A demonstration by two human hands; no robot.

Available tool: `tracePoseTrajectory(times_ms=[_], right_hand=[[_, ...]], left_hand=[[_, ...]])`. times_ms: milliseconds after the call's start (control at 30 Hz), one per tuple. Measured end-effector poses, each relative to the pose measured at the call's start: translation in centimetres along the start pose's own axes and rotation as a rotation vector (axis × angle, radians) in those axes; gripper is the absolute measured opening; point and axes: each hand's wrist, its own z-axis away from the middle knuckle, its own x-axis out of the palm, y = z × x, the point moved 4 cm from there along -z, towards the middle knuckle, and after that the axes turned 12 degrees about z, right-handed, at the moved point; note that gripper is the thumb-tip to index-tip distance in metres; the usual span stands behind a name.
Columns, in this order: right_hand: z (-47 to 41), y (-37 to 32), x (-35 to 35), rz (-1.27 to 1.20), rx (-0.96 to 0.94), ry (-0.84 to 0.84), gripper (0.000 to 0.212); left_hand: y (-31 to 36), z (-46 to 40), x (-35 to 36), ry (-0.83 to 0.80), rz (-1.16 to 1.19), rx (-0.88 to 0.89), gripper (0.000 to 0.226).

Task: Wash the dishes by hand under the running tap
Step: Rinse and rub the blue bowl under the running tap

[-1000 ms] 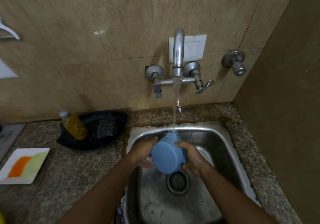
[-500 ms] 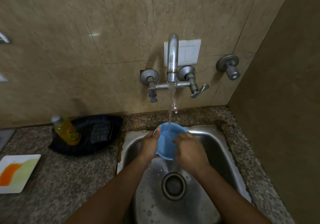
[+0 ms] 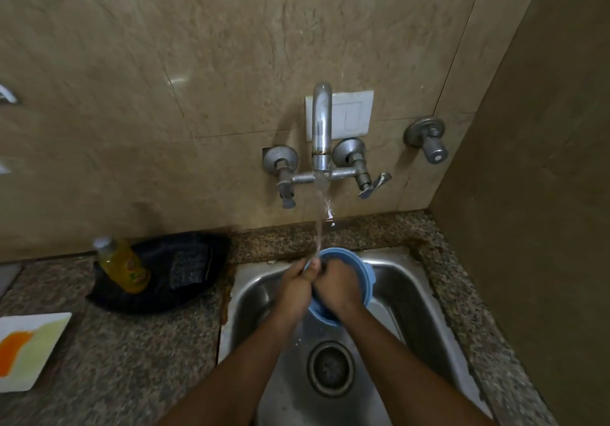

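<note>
i hold the blue bowl (image 3: 359,277) over the steel sink (image 3: 412,293), above the drain (image 3: 331,369). my left hand (image 3: 295,285) pinches its near rim, thumb on top. my right hand (image 3: 336,285) lies over the bowl, fingers curled down into it (whether they grip, i cannot tell). water from the tap (image 3: 321,128) lands where my hands meet. a yellow bottle (image 3: 123,265) lies in a black tray (image 3: 198,280) on the counter.

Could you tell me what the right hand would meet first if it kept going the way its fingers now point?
Probably the blue bowl itself: the right hand reaches into it, fingers hidden.
</note>
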Motion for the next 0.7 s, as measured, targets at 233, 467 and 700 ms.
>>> tracePoseTrajectory(times_ms=[233,467,700], right_hand=[[-0.3,-0.4,0.4,0.572,-0.398,-0.098,0.029],[1.9,1.8,1.2,0.634,-0.523,-0.100,0.039],[4.0,1.8,2.2,0.612,-0.673,-0.048,0.064]], left_hand=[[-0.2,-0.8,-0.6,-0.001,0.004,0.038,0.018],[-0.4,-1.9,-2.1,-0.024,-0.052,0.025,0.025],[0.6,-2.5,-3.7,0.124,0.032,-0.047,0.015]])
